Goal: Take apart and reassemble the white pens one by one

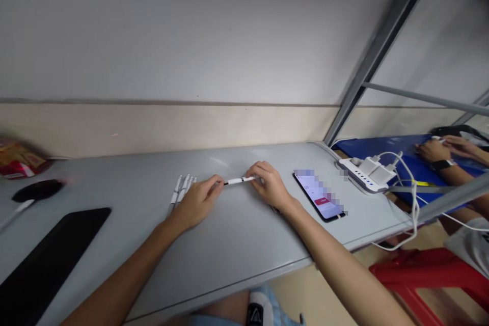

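Observation:
A white pen (237, 181) with dark bands spans the gap between my two hands, just above the grey table (229, 244). My left hand (198, 198) pinches its dark end between thumb and fingertips. At the other end, the closed fingers of my right hand (269, 183) grip the pen's whitish tip. Several similar white pens (181, 191) lie side by side left of my left hand, partly covered by it. Something small shows under my right palm, too hidden to name.
A lit phone (320, 196) lies to the right, beside a white power strip (364, 173) with cables. On the left are a black mat (57, 260), a black round object (38, 190) and a red packet (21, 160). A co-worker's hands (437, 150) are over a blue table beyond the metal frame (367, 74).

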`<state>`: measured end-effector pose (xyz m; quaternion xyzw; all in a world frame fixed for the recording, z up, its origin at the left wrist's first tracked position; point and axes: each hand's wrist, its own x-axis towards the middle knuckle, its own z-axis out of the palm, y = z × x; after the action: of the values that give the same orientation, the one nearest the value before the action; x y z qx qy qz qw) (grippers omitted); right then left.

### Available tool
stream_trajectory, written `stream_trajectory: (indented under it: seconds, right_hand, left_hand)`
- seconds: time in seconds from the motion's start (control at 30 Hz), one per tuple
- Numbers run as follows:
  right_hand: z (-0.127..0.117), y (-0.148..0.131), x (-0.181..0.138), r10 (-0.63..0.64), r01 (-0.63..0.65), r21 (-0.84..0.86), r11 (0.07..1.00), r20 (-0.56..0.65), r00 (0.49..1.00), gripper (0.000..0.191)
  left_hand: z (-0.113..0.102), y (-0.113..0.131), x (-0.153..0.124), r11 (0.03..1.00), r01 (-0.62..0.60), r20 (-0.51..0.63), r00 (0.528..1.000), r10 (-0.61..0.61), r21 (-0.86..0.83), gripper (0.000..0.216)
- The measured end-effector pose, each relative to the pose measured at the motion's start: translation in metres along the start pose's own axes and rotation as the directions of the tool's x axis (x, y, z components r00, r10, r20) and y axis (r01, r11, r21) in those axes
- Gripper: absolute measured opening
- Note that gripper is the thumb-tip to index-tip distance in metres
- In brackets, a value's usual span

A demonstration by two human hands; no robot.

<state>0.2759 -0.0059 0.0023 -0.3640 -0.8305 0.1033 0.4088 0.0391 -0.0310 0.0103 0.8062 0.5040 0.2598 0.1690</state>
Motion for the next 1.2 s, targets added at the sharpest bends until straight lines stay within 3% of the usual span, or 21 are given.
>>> stream_trajectory:
  seconds: [0.17,0.37,0.67,0.93,1.2]
  right_hand:
    - [-0.006,0.008,0.001,0.049,-0.051,-0.091,0.995,-0.026,0.998,0.018]
    - [-0.013,0.02,0.0,0.073,-0.066,-0.201,0.977,0.026,0.997,0.022]
    - [-0.013,0.015,0.001,0.06,-0.053,-0.138,0.989,0.046,0.997,0.024]
    - [-0.015,0.011,0.002,0.074,-0.068,-0.194,0.979,0.027,0.997,0.025]
    - [-0.004,0.0,0.001,0.027,-0.015,-0.159,0.987,0.075,0.997,0.026]
  left_hand:
    - [-0.007,-0.002,0.002,0.998,-0.063,-0.035,0.997,0.062,-0.011,0.039]
    - [-0.012,-0.01,0.004,0.993,0.003,-0.064,0.998,0.004,0.121,0.035]
    - [-0.011,-0.008,0.003,0.985,-0.028,-0.051,0.998,0.037,0.171,0.034]
    - [-0.01,-0.006,0.003,0.983,-0.021,-0.038,0.999,0.029,0.182,0.035]
    - [-0.002,0.003,0.001,0.995,-0.035,-0.012,0.999,0.036,0.093,0.031]
